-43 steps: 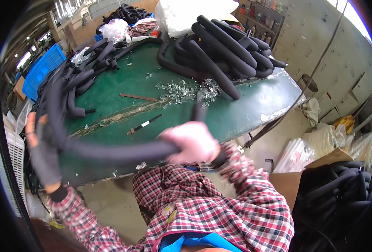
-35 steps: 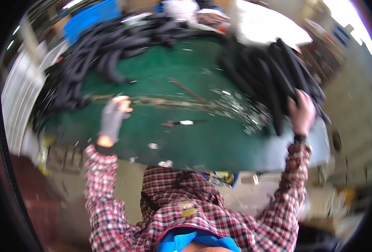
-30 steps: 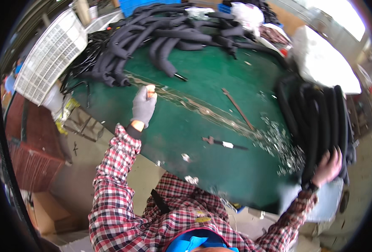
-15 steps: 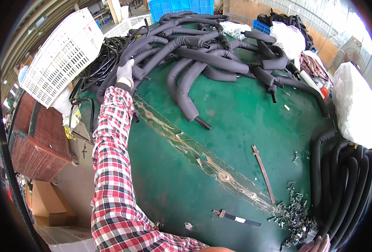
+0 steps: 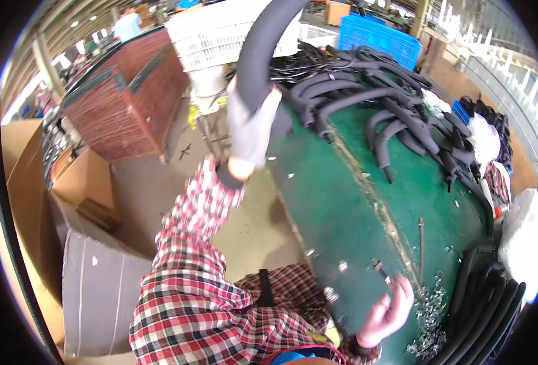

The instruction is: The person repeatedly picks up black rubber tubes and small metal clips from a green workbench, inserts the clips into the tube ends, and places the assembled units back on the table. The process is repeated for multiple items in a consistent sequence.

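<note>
My left hand (image 5: pixel 246 134), in a pale grey glove, is closed around a thick dark-grey foam-covered tube (image 5: pixel 260 55). The tube is raised off the table, curving up past the top edge of the picture, where its far end seems cut off. Low over the table's near edge hangs my right hand (image 5: pixel 387 310), fingers apart and slightly curled, with nothing in it. Beside its fingertips lies a dark strap with a small buckle-like end (image 5: pixel 378 266). A heap of small shiny metal clips (image 5: pixel 428 325) is spread just right of that hand.
Many foam-covered tubes (image 5: pixel 342 100) are piled across the far part of the green table (image 5: pixel 342 207). More black tubes (image 5: pixel 479 310) lie at the right. A white crate (image 5: pixel 217 45), a reddish wooden bin (image 5: pixel 120 112) and cardboard boxes (image 5: pixel 102 292) stand on the left.
My left hand has lifted a foam tube from the pile and swung it up and left of the table. The right hand has come inward over the table, and the view has turned left.
</note>
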Tool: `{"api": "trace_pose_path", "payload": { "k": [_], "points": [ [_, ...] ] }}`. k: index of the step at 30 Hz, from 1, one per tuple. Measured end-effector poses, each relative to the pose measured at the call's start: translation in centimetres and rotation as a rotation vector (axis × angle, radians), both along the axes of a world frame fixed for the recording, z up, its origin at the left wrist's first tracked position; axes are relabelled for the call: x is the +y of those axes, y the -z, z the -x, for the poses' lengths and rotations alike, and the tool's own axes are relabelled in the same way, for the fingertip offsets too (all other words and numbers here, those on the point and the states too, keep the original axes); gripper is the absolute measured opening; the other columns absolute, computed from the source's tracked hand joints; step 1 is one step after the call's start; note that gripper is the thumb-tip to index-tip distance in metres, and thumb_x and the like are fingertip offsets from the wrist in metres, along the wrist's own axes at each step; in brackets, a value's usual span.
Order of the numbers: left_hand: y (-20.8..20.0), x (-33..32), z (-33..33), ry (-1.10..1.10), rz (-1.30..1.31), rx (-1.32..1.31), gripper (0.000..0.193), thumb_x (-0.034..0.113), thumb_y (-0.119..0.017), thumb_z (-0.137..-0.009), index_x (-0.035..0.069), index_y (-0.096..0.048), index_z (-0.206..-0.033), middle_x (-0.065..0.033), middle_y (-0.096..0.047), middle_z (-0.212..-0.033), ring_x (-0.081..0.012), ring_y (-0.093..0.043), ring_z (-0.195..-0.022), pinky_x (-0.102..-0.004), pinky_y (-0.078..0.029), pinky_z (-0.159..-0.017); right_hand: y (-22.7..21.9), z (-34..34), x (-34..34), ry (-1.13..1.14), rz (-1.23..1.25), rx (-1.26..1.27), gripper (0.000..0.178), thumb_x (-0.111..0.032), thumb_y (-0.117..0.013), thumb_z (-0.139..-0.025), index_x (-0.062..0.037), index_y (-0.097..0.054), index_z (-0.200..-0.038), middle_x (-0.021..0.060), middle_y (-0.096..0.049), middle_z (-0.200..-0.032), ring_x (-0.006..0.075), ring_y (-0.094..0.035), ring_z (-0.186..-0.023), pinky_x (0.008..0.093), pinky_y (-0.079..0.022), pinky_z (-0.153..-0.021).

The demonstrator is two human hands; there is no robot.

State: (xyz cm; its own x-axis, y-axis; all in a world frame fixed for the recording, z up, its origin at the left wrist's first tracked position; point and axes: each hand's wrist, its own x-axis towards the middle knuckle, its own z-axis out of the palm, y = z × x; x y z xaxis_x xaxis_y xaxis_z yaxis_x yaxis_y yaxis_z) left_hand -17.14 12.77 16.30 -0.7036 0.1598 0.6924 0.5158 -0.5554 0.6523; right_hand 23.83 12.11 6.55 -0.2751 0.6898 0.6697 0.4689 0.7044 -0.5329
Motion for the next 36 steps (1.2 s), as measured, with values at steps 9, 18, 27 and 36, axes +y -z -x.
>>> {"api": "trace_pose_path", "payload": {
  "k": [9, 18, 27, 36],
  "points": [
    [12.0, -28.2, -16.9, 0.155, 0.022, -0.209, 0.064, 0.022, -0.073, -0.093, 0.003, -0.038, -0.143, -0.0139, -0.053, -0.132, -0.0234, -0.054, -0.118, -0.04, -0.043, -0.108, -2.7, 19.0, -13.8, -0.97, -0.266, -0.222, 0.085, -0.057, -0.075, -0.072, -0.0009, -0.054, -0.132, 0.0154, -0.066, -0.11, 0.0337, -0.064, -0.104, 0.0432, -0.047, -0.095],
    [18.7, -32.8, -10.5, -0.192, 0.919, 0.351, 0.059, 0.002, -0.073, -0.086, 0.003, -0.048, -0.14, -0.0163, -0.054, -0.136, -0.0287, -0.055, -0.122, -0.0406, -0.044, -0.104, 8.2, 17.0, -10.5, -0.948, 0.199, 0.019, 0.043, -0.032, -0.079, -0.08, -0.0128, -0.064, -0.116, 0.0127, -0.065, -0.096, 0.0392, -0.065, -0.09, 0.0448, -0.053, -0.075],
    [16.8, -17.4, -12.0, 0.595, 1.218, 0.722, 0.072, 0.019, -0.086, -0.072, 0.008, -0.054, -0.136, -0.0192, -0.071, -0.098, -0.0386, -0.07, -0.084, -0.0468, -0.056, -0.077, 5.7, 6.3, -4.1, -0.599, 0.084, -0.115, 0.044, -0.028, -0.082, -0.072, -0.0109, -0.067, -0.11, 0.0096, -0.067, -0.097, 0.0355, -0.066, -0.094, 0.0464, -0.053, -0.08],
    [17.8, -13.8, -13.5, 0.898, 1.362, 0.014, 0.075, 0.003, -0.075, -0.078, 0.004, -0.042, -0.145, -0.0064, -0.062, -0.105, -0.0138, -0.062, -0.087, -0.0306, -0.054, -0.075, 3.8, -12.1, 8.8, 0.172, -0.072, -0.606, 0.013, -0.012, -0.069, -0.082, -0.0129, -0.072, -0.094, 0.0073, -0.064, -0.095, 0.0322, -0.062, -0.088, 0.0438, -0.052, -0.076]
  ]
}}
